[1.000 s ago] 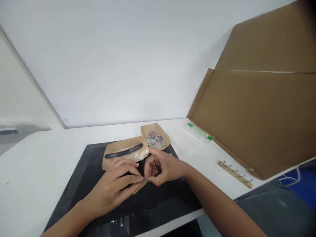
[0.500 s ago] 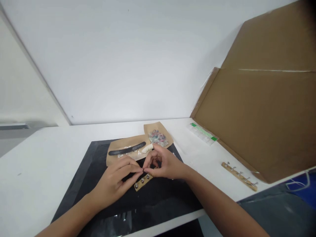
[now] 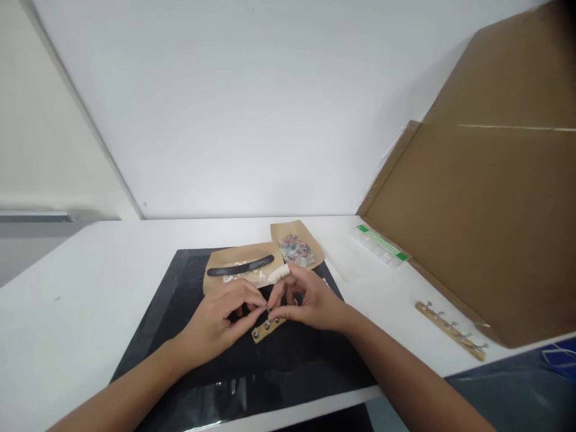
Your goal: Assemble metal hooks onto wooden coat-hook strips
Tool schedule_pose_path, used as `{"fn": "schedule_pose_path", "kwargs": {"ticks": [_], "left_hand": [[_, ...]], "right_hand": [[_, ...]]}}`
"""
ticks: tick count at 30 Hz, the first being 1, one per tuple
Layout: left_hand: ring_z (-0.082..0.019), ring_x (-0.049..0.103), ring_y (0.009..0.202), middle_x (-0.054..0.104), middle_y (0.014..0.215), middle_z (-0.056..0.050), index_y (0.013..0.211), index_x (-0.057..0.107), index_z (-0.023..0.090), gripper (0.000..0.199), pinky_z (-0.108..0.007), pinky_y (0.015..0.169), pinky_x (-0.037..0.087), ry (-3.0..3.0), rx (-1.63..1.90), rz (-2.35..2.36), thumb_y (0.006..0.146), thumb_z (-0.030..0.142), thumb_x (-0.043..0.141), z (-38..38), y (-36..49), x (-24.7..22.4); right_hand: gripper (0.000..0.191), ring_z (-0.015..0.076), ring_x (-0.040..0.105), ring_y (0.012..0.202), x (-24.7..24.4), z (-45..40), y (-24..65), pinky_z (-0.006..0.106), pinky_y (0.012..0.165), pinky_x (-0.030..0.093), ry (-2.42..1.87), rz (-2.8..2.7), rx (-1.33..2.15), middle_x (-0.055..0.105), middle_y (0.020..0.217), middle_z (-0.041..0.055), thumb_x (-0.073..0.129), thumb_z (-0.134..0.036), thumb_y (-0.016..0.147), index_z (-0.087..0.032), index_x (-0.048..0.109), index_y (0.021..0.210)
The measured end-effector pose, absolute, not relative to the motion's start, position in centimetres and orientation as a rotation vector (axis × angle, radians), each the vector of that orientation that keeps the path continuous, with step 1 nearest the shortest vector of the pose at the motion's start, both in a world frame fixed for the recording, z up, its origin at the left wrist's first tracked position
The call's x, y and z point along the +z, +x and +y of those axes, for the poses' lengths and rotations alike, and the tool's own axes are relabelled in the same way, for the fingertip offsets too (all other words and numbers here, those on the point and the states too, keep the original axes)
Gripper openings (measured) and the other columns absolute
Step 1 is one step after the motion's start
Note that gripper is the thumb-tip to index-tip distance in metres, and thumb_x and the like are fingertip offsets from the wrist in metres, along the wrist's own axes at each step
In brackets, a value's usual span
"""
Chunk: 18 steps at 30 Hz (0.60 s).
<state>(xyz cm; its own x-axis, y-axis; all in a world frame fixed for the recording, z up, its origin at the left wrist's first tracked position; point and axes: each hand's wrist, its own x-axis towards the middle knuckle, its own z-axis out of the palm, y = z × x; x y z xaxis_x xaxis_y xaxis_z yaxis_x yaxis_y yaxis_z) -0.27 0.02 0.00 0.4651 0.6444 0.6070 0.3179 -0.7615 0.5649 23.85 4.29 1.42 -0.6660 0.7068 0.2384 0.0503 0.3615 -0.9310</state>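
Note:
My left hand and my right hand meet over a black mat, fingertips pinched together. Something tiny between the tips is too small to make out. A cream cover sits on a finger of my right hand. Just below the fingertips, a short wooden strip with several round metal studs lies on the mat, its far end partly hidden by my right hand. Behind my hands, a dark curved nail file and small white pieces rest on a brown paper sheet.
Another brown paper piece holds small clear packets with coloured bits. To the right are a clear box with a green-marked edge and a second wooden strip with several metal pegs. A large cardboard sheet stands at the right.
The whole view has shifted slightly, so things appear further right. My hands stay pinched together over the strip, with the fingers slightly repositioned.

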Motion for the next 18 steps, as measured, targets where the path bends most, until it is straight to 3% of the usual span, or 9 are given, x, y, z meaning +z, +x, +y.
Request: {"fn": "schedule_pose_path", "kwargs": {"ticks": [5,12,18], "left_hand": [[-0.016,0.067,0.095,0.070,0.104,-0.008,0.116,0.067,0.017,0.018,-0.026,0.082,0.055,2.537,1.166,0.670,0.100,0.009,0.062,0.2,-0.7,0.2],[-0.015,0.061,0.091,0.063,0.106,-0.008,0.114,0.065,0.017,0.016,-0.027,0.080,0.052,2.691,1.065,0.722,0.100,0.009,0.061,0.5,-1.3,-0.1],[-0.013,0.056,0.081,0.054,0.100,-0.006,0.109,0.065,0.016,0.011,-0.024,0.070,0.048,2.766,1.155,0.722,0.100,0.011,0.062,0.3,-1.4,-0.1]], "right_hand": [[0.055,0.0165,0.073,0.073,1.6,3.8,23.6,0.027,0.055,0.049,-0.695,-2.018,1.290,0.080,0.091,0.0029,0.091,-0.041,0.077,-0.026,0.039,0.086],[0.046,0.0128,0.067,0.067,2.2,3.4,23.4,0.024,0.053,0.048,-0.715,-2.043,1.147,0.080,0.097,0.0040,0.095,-0.039,0.072,-0.022,0.056,0.090],[0.034,0.0123,0.066,0.066,2.8,3.1,23.4,0.024,0.055,0.051,-0.666,-2.088,1.190,0.080,0.097,0.0050,0.091,-0.038,0.077,-0.019,0.072,0.098]]}}
